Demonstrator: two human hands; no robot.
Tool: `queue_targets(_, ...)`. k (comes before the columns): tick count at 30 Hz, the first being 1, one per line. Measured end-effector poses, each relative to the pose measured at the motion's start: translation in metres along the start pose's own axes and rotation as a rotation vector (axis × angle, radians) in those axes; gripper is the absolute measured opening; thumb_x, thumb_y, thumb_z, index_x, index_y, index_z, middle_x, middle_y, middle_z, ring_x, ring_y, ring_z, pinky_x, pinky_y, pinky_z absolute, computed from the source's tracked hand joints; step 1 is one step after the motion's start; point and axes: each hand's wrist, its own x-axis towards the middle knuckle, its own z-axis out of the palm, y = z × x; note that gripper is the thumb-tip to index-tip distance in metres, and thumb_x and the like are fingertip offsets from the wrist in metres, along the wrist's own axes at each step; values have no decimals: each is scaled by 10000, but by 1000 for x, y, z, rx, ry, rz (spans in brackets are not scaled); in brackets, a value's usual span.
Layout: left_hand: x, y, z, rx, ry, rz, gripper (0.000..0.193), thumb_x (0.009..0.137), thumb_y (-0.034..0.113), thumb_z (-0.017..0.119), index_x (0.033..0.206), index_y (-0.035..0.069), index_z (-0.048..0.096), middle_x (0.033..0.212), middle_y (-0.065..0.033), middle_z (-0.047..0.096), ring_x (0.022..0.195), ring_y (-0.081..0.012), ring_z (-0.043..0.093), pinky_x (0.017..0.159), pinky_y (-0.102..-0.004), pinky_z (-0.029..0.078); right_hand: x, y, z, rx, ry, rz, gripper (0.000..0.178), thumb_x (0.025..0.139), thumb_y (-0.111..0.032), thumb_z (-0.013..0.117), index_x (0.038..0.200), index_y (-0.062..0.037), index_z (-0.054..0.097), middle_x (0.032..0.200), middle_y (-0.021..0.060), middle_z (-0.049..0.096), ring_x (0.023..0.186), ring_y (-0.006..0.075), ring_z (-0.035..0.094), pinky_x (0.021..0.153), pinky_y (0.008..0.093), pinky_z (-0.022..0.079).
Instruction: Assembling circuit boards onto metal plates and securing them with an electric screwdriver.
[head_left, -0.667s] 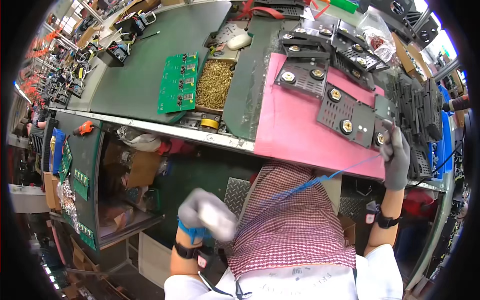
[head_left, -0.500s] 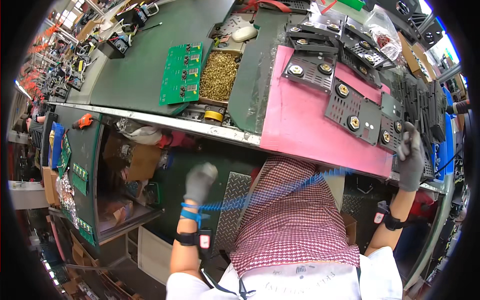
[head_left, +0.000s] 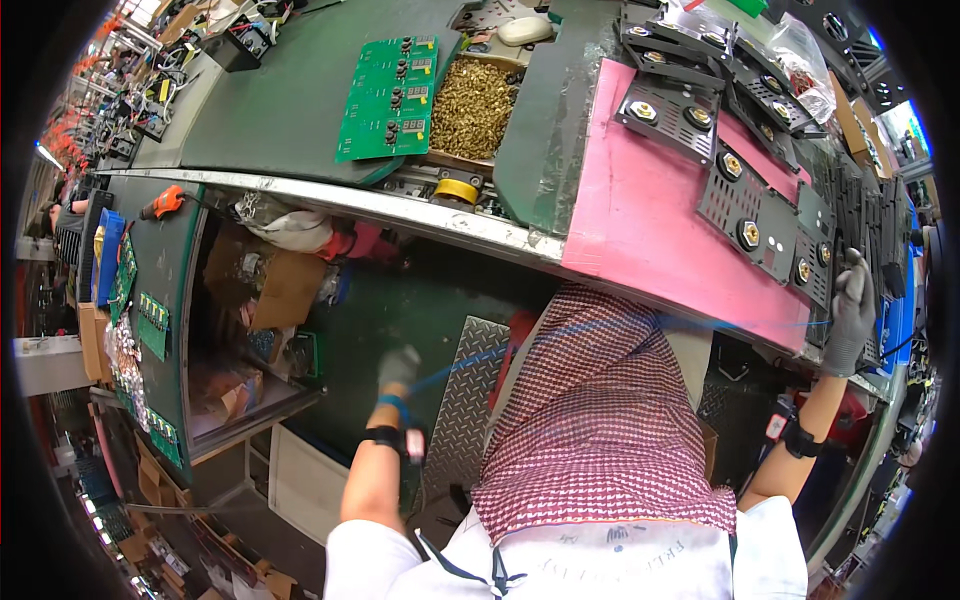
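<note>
At the right edge, the gloved right hand [head_left: 852, 312] is curling onto stacked black panels [head_left: 868, 232]; the left hand [head_left: 399, 367] (blurred, lower centre) is seemingly pinching a blue cord [head_left: 620, 327].

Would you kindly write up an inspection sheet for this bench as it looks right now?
Surface: green bench with a pink mat at the right.
Job's things: black panels with brass fittings on the mat; more black parts stacked at the right edge.
Clutter: green circuit board, tray of brass pieces, yellow tape roll.
Hands: gloved right hand at the black parts on the bench's right edge; gloved left hand low, below the bench; whether either grips anything cannot be told.
Cables: blue cord running across the lap between the hands.
Surroundings: cardboard boxes under the bench; side shelf with small green boards.
</note>
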Motion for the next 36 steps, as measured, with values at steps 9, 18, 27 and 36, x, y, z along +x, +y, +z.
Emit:
queue_targets(9,-70,49,-65,-1056,-1011,664,429,973,403,394,931,58,645,698,-48,650,583,-120,596,490,-246,451,-70,-68,73,-221,-585,-79,283,916,-166,522,1147,-18,592,924,15,593,692,70,481,622,223,405)
queue_targets(18,28,105,-172,-2784,9,730,191,950,174,422,1028,78,568,932,-10,616,968,-99,555,852,-241,418,-173,-31,251,338,-1403,820,397,1001,-360,418,1131,-14,563,789,3,521,630,54,411,568,196,375)
queue_targets(27,27,96,-172,-2045,419,579,252,923,230,479,1067,41,561,1048,-99,617,1082,-250,545,971,-393,401,-188,-21,304,720,-1044,1298,306,1020,-256,406,1153,5,491,803,15,496,582,55,327,522,191,330)
queue_targets(36,11,94,-187,-2055,715,414,328,973,331,459,1031,24,560,882,-77,626,791,-211,613,751,-296,499,-199,-27,335,881,-935,1396,240,994,-247,479,1068,-23,524,804,24,509,587,53,358,507,186,341)
